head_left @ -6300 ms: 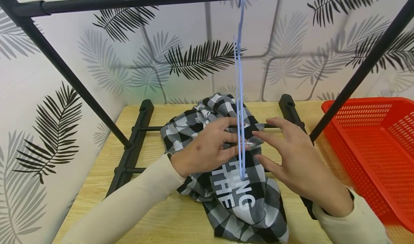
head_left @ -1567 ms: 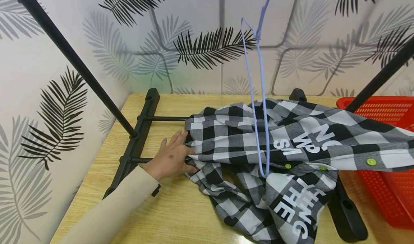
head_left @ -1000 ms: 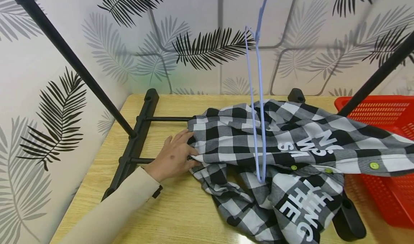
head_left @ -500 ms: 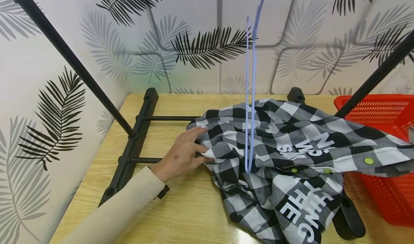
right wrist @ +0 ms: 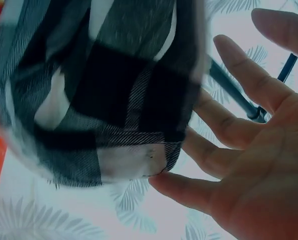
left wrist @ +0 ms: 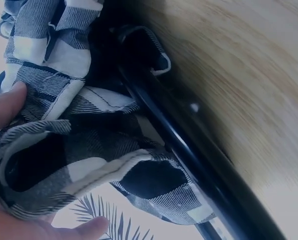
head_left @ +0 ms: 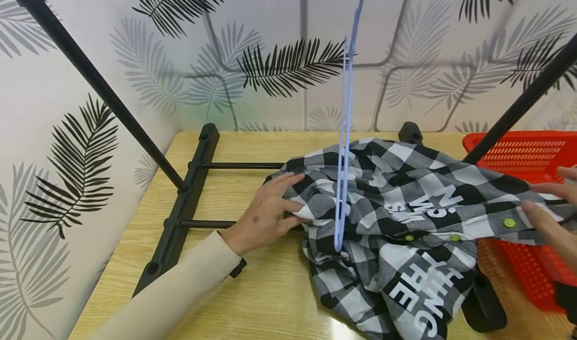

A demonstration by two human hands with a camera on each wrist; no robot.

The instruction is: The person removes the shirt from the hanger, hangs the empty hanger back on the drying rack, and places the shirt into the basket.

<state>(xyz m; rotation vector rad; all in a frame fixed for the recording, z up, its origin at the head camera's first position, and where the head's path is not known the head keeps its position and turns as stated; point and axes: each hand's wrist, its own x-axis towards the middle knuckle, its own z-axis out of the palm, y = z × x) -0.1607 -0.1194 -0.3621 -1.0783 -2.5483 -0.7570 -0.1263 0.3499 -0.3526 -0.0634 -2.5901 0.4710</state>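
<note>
A black, white and grey checked shirt [head_left: 396, 180] with white lettering and green buttons lies bunched across the middle. My left hand [head_left: 266, 215] grips its left end, fingers on top and thumb below. In the left wrist view a folded edge of the shirt [left wrist: 103, 175] loops between the thumb and fingers, beside a black bar [left wrist: 189, 140]. My right hand [head_left: 556, 220], partly out of the head view, is at the shirt's right end. Its fingers are spread in the right wrist view, fingertips [right wrist: 161, 182] right at the cloth's edge. A thin blue hanger [head_left: 350, 79] hangs in front of the shirt.
A black rack stands on the wooden table [head_left: 252, 300], with slanted poles [head_left: 114, 104], a left foot [head_left: 178, 215] and low rails [head_left: 243, 165]. A red plastic basket [head_left: 518, 149] is at the right, partly under the shirt. A leaf-patterned wall is behind.
My left hand has moved right, gathering the shirt's left end into folds. My right hand has come into the head view at the right. The hanger has turned nearly edge-on.
</note>
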